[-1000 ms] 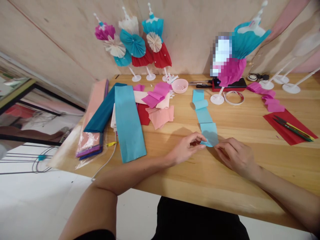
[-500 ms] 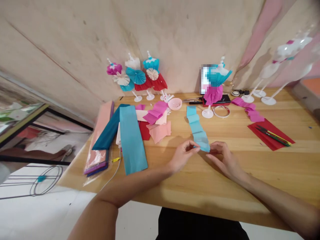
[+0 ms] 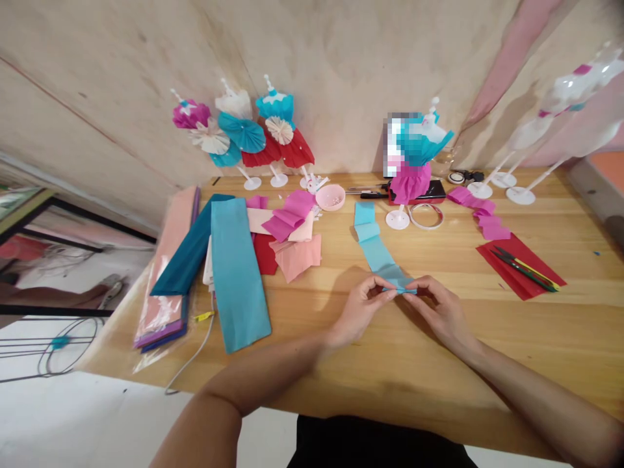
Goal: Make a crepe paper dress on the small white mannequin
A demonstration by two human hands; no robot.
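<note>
A long strip of light-blue crepe paper (image 3: 376, 250) runs across the table toward me, its near end folded into a narrow pleat. My left hand (image 3: 363, 302) pinches the left end of that fold between thumb and fingers. On the other end of the same fold, my right hand (image 3: 436, 305) is closed in a pinch too. The far part of the strip lies on the wood with crease lines across it. Beyond it stands a small dress form (image 3: 412, 175) in a blue top and a magenta skirt.
Left of my hands lie a wide blue paper sheet (image 3: 240, 276), pink scraps (image 3: 298, 255) and wrapped paper packs (image 3: 163, 260). A pink bowl (image 3: 331, 197) stands behind. To the right, thread snips (image 3: 526, 266) rest on red paper (image 3: 507, 276). Three dressed forms (image 3: 244, 133) line the wall.
My right hand has closed onto the strip's near end, where it was apart before. The end is now folded into a narrow pleat between both hands. The camera view has shifted slightly.
</note>
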